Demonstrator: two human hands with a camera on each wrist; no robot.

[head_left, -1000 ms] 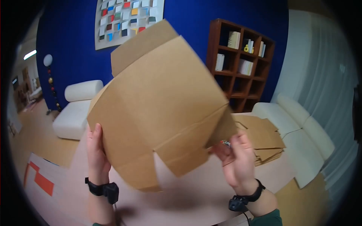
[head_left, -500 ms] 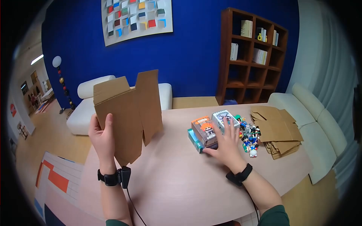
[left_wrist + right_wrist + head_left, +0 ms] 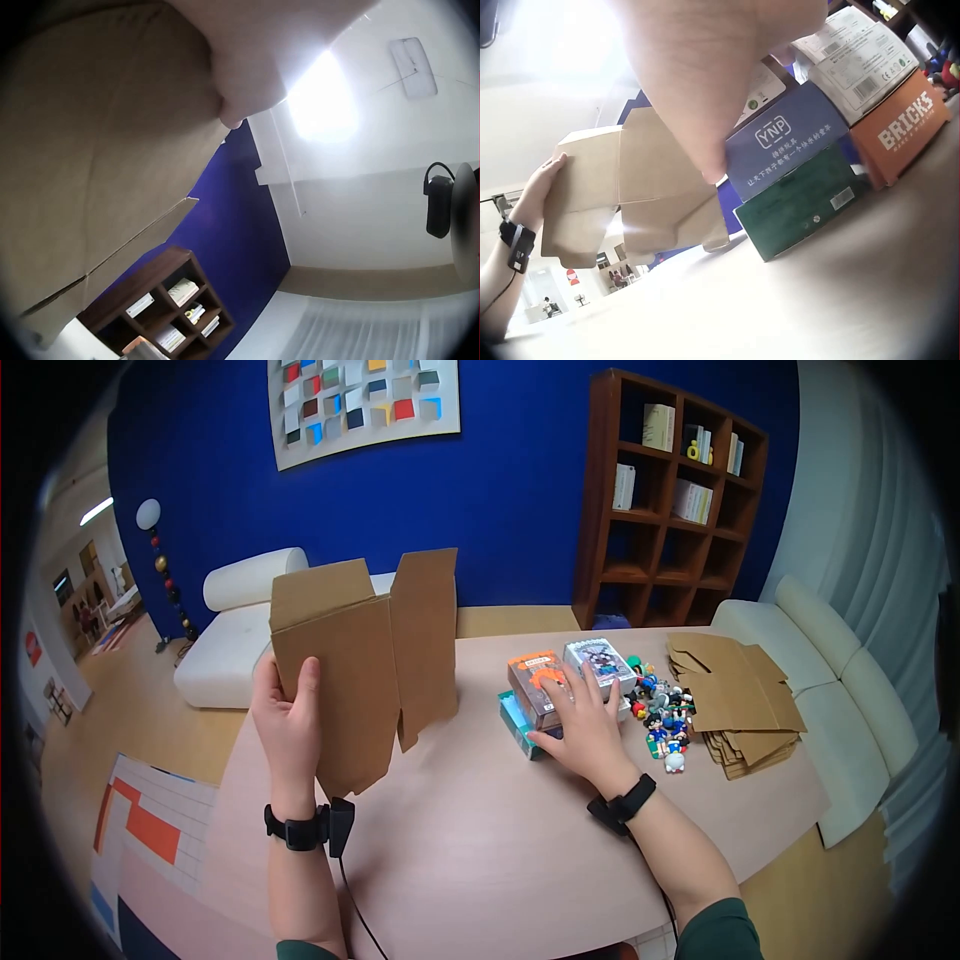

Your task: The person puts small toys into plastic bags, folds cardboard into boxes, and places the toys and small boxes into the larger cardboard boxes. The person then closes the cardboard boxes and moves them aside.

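Observation:
My left hand (image 3: 290, 725) grips the left edge of a creased cardboard piece (image 3: 345, 680), held upright above the table with its flaps hanging out. In the left wrist view the same cardboard (image 3: 97, 142) fills the left side. With fingers spread, my right hand (image 3: 590, 732) rests on a group of small boxes, among them an orange-and-brown box (image 3: 530, 678) and a white box (image 3: 600, 660). A teal box (image 3: 517, 722) lies at their left. The right wrist view shows a blue box (image 3: 784, 139) above a green box (image 3: 802, 206), beside the thumb.
Small toy figures (image 3: 662, 722) lie in a heap right of the boxes. Farther right is a stack of flattened cardboard (image 3: 745, 695) on the table (image 3: 470, 850). Behind stand white sofas (image 3: 235, 650) and a brown shelf (image 3: 600, 510). A cable hangs from each wrist.
My right hand has let go of the cardboard and moved onto the boxes. The cardboard, in my left hand, has turned and come down, then shifted slightly right.

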